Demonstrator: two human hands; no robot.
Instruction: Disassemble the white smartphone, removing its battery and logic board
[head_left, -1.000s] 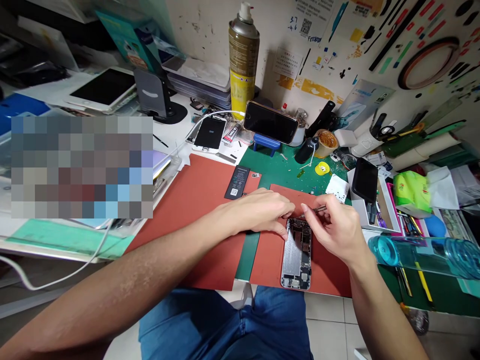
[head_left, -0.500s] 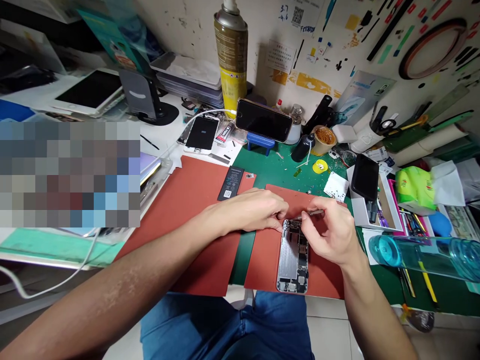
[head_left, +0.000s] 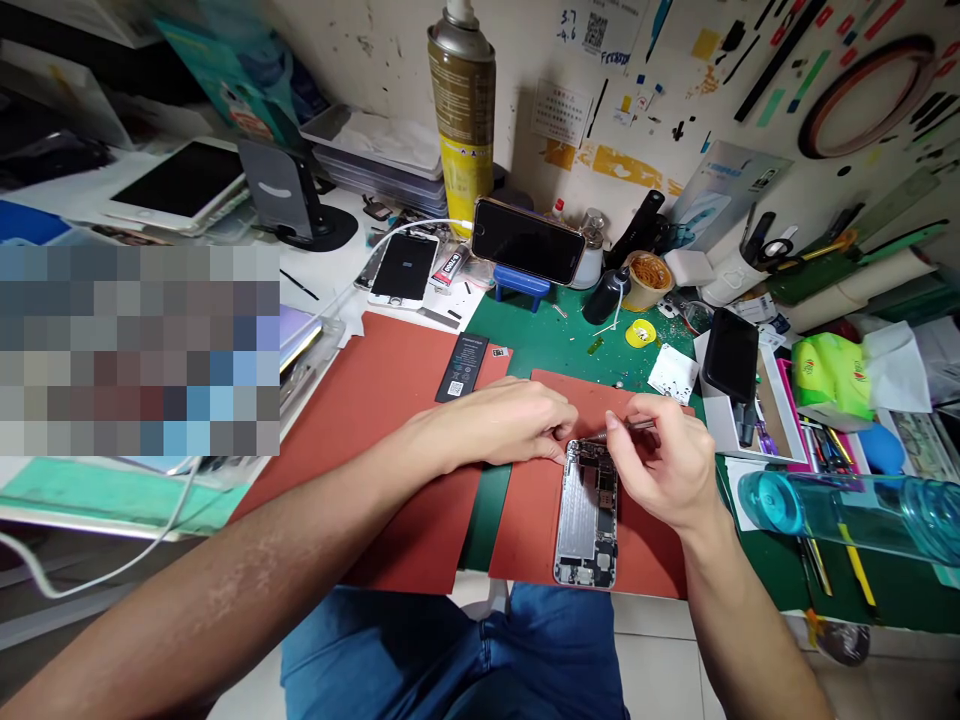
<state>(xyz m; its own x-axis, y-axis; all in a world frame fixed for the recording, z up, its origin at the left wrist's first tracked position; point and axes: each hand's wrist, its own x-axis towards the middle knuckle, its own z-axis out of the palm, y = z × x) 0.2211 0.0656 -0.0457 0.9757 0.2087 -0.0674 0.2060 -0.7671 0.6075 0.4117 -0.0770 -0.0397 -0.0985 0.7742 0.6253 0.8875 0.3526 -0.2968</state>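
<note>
An opened phone lies face up on a red-brown mat, its circuit board and silver inner shell exposed. My left hand is closed, its curled fingers and thumb against the phone's top left corner. In my right hand a slim metal tool is pinched between thumb and fingers; its thin tip points left over the phone's top edge. Fingers hide most of the tool, so its exact kind cannot be made out. Beyond my left wrist lies a black phone battery.
A phone on a blue stand and a spray can stand at the back. To the right are a white box with a phone on it and a blue clear bottle lying down. Loose pens and tools lie below the bottle.
My right hand has shifted slightly right and its fingers have rolled a little, tilting the tool. The phone has moved very slightly; my left hand stays in place.
</note>
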